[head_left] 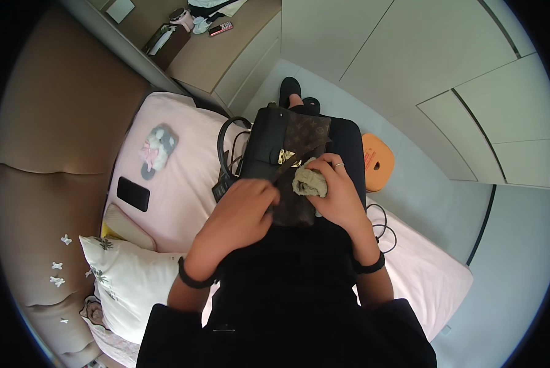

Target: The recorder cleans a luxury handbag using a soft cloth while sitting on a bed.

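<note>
While a person in black is sitting on a pink-sheeted bed, seen from the head camera, a black-and-brown handbag is resting across the lap, its gold clasp facing up. The right hand is grasping a bunched beige cloth (a ring is showing on one finger) over the bag's brown side. The left hand is curling beside the lower end of a brown strap that is slanting over the bag; whether its blurred fingers are pinching the strap cannot be told.

Handling the leather well is probably calling for a steady left hand holding the strap flat, with the right working the cloth in light, even strokes and steering its folds clear of the metal clasp, where the pile could be snagging. The lap is likely giving under pressure, so bracing the bag is mattering more than pushing hard.

To the left, a dark phone and a grey-and-white plush item are lying on the bed.
</note>
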Demonstrator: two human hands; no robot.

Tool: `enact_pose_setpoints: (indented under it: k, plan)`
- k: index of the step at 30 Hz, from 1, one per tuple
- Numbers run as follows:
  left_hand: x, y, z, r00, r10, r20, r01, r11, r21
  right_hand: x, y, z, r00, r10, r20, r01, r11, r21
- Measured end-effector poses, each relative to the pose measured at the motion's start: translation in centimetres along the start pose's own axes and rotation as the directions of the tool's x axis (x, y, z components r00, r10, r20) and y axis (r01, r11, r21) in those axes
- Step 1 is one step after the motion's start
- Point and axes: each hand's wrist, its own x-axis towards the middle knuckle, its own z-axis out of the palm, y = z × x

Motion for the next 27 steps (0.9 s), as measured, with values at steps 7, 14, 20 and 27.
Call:
enact_pose_setpoints:
  k: [7,14,20,27]
  plan:
    - [5.3,-1.0,2.5,0.951,-0.078,-0.299,0.109,0.99,0.089,0.0,0.0,-0.1,1.0,-0.024,0.008,0.024,0.999,0.03]
    - [3.9,0.9,0.9,0.974,0.16,-0.159,-0.178,0.978,-0.106,0.1,1.0,-3.9,0.995,-0.045,-0.091,0.037,0.995,-0.089]
    - [2.1,2.1,0.3,0.968,0.25,0.006,-0.243,0.943,-0.228,-0.9,4.9,-4.9,0.99,-0.09,0.107,0.106,0.983,-0.151]
    - [0.3,3.0,-0.7,0.946,0.321,0.057,-0.288,0.906,-0.311,-2.5,2.7,-4.0,0.969,-0.09,0.229,0.104,0.993,-0.049]
